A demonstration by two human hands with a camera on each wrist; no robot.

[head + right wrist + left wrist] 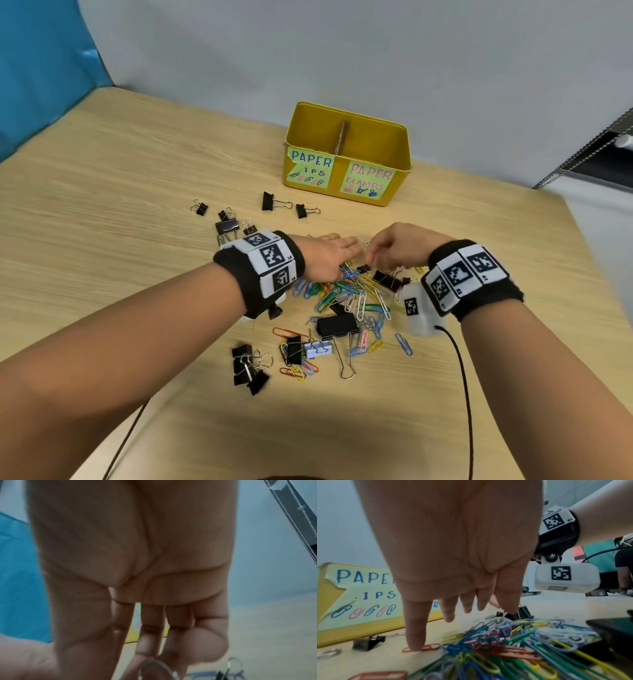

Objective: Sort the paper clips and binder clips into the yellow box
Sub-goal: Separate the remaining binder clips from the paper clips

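The yellow box (339, 176) stands at the back of the table, split by a cardboard divider (342, 137), its left label reading paper clips and its right label paper clamps. A heap of coloured paper clips (356, 294) lies mid-table, mixed with black binder clips (337, 325). My left hand (349, 257) hovers over the heap's far edge with straight fingers. In the left wrist view its little finger (415, 635) presses on a red paper clip (429, 646). My right hand (371, 255) curls down beside it and pinches a silver wire loop (154, 668). Which clip the loop belongs to is hidden.
More binder clips lie apart: a cluster at the front left (246, 368) and several behind the heap (270, 201). Black cables (462, 370) trail from both wrists toward me. The table's right edge (589, 240) runs beside a metal rack (589, 150).
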